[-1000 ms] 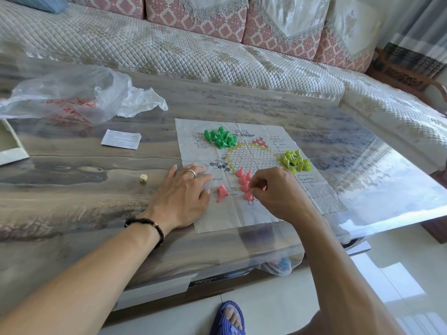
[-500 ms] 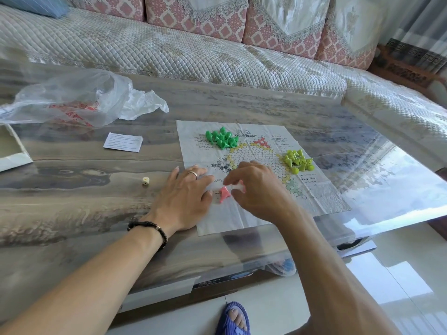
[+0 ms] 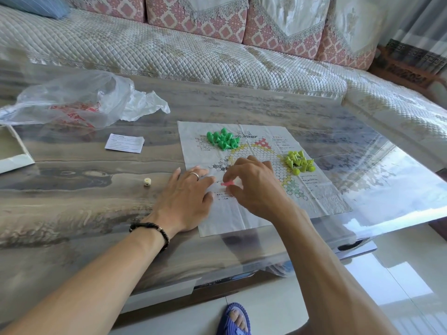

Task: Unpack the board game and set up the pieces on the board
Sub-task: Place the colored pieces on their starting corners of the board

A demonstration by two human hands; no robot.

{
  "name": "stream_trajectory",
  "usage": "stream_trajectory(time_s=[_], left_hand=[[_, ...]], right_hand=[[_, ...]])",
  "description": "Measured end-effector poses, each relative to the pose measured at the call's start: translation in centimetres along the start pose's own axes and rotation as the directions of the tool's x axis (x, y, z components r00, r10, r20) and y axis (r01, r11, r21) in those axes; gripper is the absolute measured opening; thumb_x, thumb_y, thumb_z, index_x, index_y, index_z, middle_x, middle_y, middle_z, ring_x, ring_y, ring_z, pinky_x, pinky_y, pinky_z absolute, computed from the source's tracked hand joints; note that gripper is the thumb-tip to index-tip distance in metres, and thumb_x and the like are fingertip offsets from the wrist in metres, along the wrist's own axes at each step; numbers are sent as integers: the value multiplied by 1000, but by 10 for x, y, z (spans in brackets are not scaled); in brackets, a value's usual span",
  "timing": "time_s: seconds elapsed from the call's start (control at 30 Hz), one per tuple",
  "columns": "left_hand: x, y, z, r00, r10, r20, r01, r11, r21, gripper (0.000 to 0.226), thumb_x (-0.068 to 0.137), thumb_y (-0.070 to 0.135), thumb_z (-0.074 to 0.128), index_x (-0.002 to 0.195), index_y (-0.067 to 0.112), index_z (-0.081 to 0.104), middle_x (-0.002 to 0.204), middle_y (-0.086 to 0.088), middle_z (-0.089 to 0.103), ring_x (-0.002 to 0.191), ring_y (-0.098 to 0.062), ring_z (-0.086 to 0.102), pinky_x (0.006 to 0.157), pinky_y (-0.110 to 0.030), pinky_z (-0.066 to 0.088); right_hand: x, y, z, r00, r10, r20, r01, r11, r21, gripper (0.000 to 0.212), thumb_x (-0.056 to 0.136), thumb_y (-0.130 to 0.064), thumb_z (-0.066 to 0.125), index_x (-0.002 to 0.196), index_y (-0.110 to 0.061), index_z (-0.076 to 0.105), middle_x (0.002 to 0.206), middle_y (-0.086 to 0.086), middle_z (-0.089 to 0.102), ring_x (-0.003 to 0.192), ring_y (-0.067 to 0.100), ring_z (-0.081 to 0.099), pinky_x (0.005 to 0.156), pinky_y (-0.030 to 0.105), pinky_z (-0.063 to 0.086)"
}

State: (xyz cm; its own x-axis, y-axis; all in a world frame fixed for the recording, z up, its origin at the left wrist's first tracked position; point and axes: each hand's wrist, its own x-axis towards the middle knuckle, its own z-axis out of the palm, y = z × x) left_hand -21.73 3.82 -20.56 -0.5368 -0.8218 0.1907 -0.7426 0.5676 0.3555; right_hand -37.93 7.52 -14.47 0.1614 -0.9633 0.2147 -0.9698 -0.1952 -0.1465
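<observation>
- The right hand (image 3: pixel 254 187) is pinching a small pink plastic cone-shaped game piece (image 3: pixel 226 183) between thumb and fingertips, holding it just above the near-left part of the board.
- The left hand (image 3: pixel 186 201) is lying flat with fingers straight, pressing down the near-left edge of the thin white paper game board (image 3: pixel 242 221) printed with a hexagon grid; it is gripping nothing.
- The other pink pieces are hiding under the right hand, so their count and standing cannot be told.
- The step in hand appears to be placing pink pieces on their home cells; the next move is calling for standing this piece base-down on a printed circle without nudging its neighbours.
- A cluster of dark green plastic cone pieces (image 3: pixel 222 139) is crowding the board's far-left part, and a cluster of yellow-green plastic cone pieces (image 3: pixel 298 162) is sitting at its right side; both look heaped rather than arranged.
- A small cream die (image 3: pixel 147 181) is resting on the glossy marbled table (image 3: pixel 96 213), left of the board.
- Further off, a folded white leaflet (image 3: pixel 125 143) and a crumpled clear plastic bag (image 3: pixel 79 100) are lying on the table.
</observation>
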Motion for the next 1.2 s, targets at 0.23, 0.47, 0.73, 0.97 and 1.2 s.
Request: stream_trajectory(time_s=[0.23,0.47,0.73,0.97,1.2], left_hand=[[-1,2,-2,1000,-15,21,15,1000,-24,58,86,39,22,136,24,45,150,2,35,141,-14,23,117,-42,8],[-1,1,0,1000,-21,9,21,1000,-9,42,96,30,39,137,24,45,151,2,34,141,-14,23,118,-41,7],[-1,3,-3,999,-23,21,23,1000,-1,59,85,39,25,138,22,46,150,0,36,141,-15,24,117,-43,9],[-1,3,-4,999,-26,26,26,1000,3,61,84,40,24,137,22,47,150,0,37,141,-15,25,117,-42,9],[0,1,-3,999,-22,35,22,1000,8,51,91,37,31,138,23,45,150,1,35,141,-15,25,117,-42,9]], right_hand=[[-5,15,-7,979,115,-170,-61,955,291,21,89,-13,59,108,-21,62,85,-12,58,69,3,52,69,23,44],[-19,36,-24,945,278,-174,-192,899,394,11,83,-9,68,86,-20,70,74,-19,62,61,-7,56,59,3,40],[-44,56,-23,947,316,-50,-289,911,294,12,79,-9,71,76,-20,72,66,-12,64,60,0,55,58,10,41],[-41,54,-13,961,273,51,-278,943,181,14,77,-8,67,79,-21,73,72,-9,68,62,3,58,61,23,50],[-37,52,-11,958,283,49,-287,940,186,15,75,-5,67,79,-18,73,70,-7,66,67,7,61,62,25,52]])
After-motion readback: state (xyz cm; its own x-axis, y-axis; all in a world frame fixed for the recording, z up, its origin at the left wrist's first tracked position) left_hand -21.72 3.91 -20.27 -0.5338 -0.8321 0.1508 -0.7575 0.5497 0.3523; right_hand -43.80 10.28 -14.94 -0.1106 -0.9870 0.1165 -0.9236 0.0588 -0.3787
